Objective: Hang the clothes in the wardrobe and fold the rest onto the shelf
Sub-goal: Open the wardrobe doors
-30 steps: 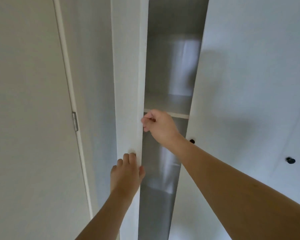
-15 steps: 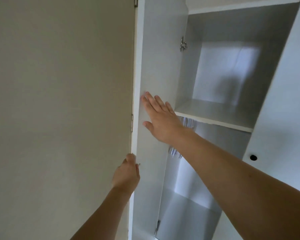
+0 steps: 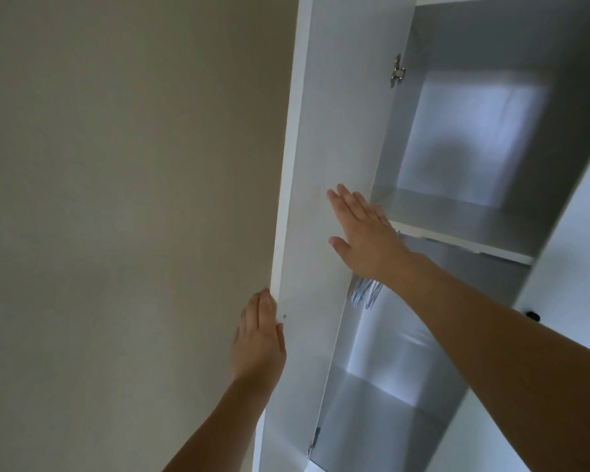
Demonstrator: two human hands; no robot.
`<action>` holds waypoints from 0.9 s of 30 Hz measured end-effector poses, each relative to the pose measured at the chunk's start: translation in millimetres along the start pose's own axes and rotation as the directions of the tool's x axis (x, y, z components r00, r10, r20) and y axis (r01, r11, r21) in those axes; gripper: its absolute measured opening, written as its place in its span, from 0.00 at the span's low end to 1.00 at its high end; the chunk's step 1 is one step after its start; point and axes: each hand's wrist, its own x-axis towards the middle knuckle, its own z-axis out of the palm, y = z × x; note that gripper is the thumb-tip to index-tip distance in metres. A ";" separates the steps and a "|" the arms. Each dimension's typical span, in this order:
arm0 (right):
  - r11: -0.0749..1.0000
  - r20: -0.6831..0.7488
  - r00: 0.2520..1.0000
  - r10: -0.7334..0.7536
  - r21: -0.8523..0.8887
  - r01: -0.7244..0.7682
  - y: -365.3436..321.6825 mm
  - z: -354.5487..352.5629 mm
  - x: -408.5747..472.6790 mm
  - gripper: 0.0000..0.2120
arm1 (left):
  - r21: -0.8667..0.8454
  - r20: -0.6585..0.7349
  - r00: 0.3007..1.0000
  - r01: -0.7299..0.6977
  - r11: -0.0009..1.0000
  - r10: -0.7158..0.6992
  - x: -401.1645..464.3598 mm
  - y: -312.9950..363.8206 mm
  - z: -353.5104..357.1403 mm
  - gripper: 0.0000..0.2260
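Nearest the camera, the left hand [image 3: 260, 338] reaches up to the free edge of the open wardrobe door [image 3: 324, 158], its fingers flat and extended along that edge and clasping nothing. A little higher and farther in, the right hand [image 3: 367, 235] lies spread and empty, palm toward the door's inner face, fingers straight; whether it presses the panel or floats just off it cannot be told. The door stands swung wide to the left, in front of a plain beige wall [image 3: 116, 199]. Behind the right wrist, just under the shelf [image 3: 464, 245], a cluster of hangers [image 3: 365, 292] peeks out, blurred. The shelf crosses the wardrobe interior [image 3: 474, 137], bare on top. A metal hinge [image 3: 397, 71] sits high at the door's hinge side, another hinge [image 3: 314, 441] low down. At right, a closed door [image 3: 573, 240] carries a dark knob [image 3: 532, 315].
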 end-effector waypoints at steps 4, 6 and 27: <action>0.983 -0.013 0.984 0.176 -0.056 -0.176 63.0 -15.4 -33.9 0.36 | 0.002 -0.137 0.964 -0.231 0.973 0.229 -17.7 44.6 15.2 0.26; 0.959 -0.046 0.965 0.260 -0.109 -0.264 98.5 -27.9 -58.5 0.36 | -0.010 -0.083 0.937 -0.342 0.940 0.340 -17.1 82.7 23.6 0.25; 0.679 -0.192 0.680 0.708 -0.080 -0.730 318.5 -49.7 -144.6 0.41 | -0.250 0.524 0.608 -0.559 0.790 0.596 61.9 348.5 207.2 0.23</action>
